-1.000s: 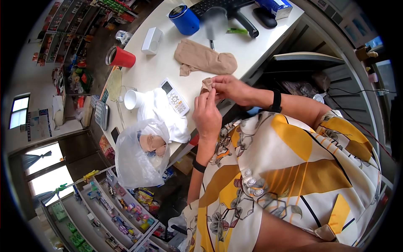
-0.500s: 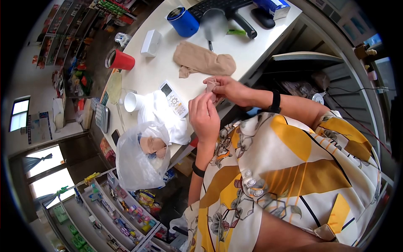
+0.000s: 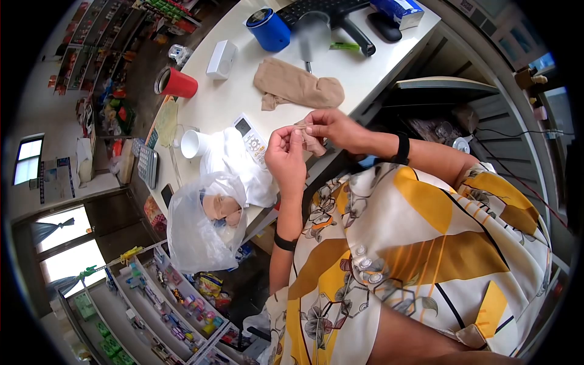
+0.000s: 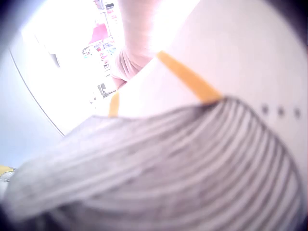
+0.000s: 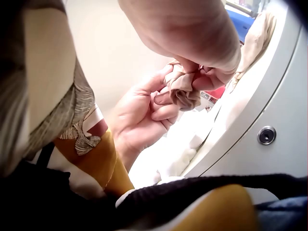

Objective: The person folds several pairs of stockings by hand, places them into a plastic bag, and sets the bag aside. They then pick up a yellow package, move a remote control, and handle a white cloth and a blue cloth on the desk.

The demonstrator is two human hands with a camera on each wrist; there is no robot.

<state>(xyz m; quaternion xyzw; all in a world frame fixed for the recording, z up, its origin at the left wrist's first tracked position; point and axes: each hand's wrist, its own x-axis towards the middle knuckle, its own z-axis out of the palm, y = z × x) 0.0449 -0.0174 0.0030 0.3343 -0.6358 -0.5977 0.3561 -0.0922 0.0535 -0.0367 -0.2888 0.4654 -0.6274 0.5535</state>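
Over the desk's near edge, both hands hold a small bunched beige sock (image 3: 313, 143) of thin fabric. My left hand (image 3: 286, 159) pinches its left side between thumb and fingers. From the other side, the right hand (image 3: 338, 130) grips it with thumb and forefinger, close to the left fingertips. In the right wrist view, the sock (image 5: 184, 94) is rolled and folded between the two hands, with the left palm partly facing the camera. The left wrist view shows mostly striped shirt cloth (image 4: 159, 163); the left hand's hold is hidden there. A longer beige sock (image 3: 298, 83) lies flat on the desk beyond.
On the white desk (image 3: 234, 97) stand a red cup (image 3: 176, 83), a white box (image 3: 221, 59) and a blue canister (image 3: 268, 29). A remote control (image 3: 244, 129), white cloth (image 3: 228, 164) and plastic bag (image 3: 201, 240) lie left of the hands.
The left hand has turned and moved slightly, its thumb now showing beside the fingers. The small sock, earlier sticking up between the fingertips, now droops below them.
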